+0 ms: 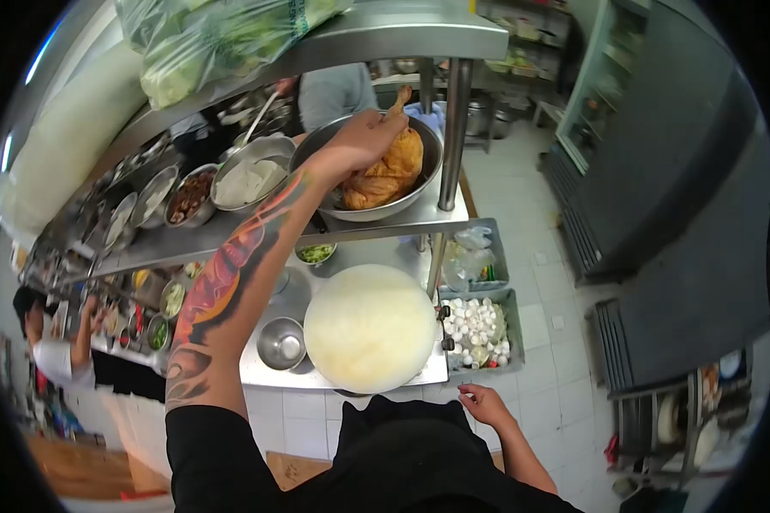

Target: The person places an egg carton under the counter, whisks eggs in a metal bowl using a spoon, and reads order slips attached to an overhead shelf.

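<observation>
My left hand [370, 142], at the end of a tattooed arm, reaches up to the raised steel shelf. Its fingers are closed on a browned whole chicken [388, 181] near the upright leg. The chicken is in or just over a large metal bowl [434, 152]; whether it touches the bottom I cannot tell. My right hand [485, 403] hangs low beside the counter's front corner, fingers loosely bent and apart, with nothing visible in it. Between the hands, a round pale cutting board [370, 329] lies on the counter, beside a small steel bowl [281, 344].
An upper shelf [402, 36] with bagged greens [222, 51] overhangs the bowls. A post [456, 137] stands right of the chicken's bowl. Bowls of food line the shelf leftward. A bin of eggshells [475, 329] sits beside the counter. Another person [60, 359] works at left.
</observation>
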Demonstrator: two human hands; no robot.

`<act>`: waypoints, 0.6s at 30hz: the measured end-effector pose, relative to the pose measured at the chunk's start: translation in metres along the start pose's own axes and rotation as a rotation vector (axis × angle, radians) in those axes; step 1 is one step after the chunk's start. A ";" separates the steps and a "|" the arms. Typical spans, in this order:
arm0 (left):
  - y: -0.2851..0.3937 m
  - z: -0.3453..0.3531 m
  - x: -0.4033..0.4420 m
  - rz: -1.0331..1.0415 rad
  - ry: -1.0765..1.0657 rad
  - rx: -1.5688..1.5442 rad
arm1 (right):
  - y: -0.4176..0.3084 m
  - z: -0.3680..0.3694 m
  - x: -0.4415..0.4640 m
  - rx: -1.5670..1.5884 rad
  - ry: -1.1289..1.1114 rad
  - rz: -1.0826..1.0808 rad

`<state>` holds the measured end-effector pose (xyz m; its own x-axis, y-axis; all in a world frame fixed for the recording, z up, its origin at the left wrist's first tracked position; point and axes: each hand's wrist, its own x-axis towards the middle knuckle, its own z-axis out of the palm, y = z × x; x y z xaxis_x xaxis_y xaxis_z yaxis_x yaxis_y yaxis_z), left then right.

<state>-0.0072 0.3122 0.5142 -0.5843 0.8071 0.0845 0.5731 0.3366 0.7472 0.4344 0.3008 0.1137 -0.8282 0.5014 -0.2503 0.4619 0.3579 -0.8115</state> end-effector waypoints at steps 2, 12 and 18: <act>0.002 -0.003 -0.014 0.018 0.117 -0.075 | 0.014 -0.037 0.015 -0.045 -0.086 -0.053; -0.020 -0.058 -0.015 -0.218 0.328 -0.686 | -0.002 -0.113 0.063 -0.076 -0.109 -0.146; -0.042 -0.092 -0.086 0.046 -0.161 -1.300 | -0.035 -0.096 0.062 0.024 -0.210 -0.163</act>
<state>-0.0339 0.1835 0.5360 -0.4523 0.8844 0.1151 -0.4323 -0.3302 0.8391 0.3968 0.3947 0.1771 -0.9400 0.2636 -0.2168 0.3111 0.4004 -0.8619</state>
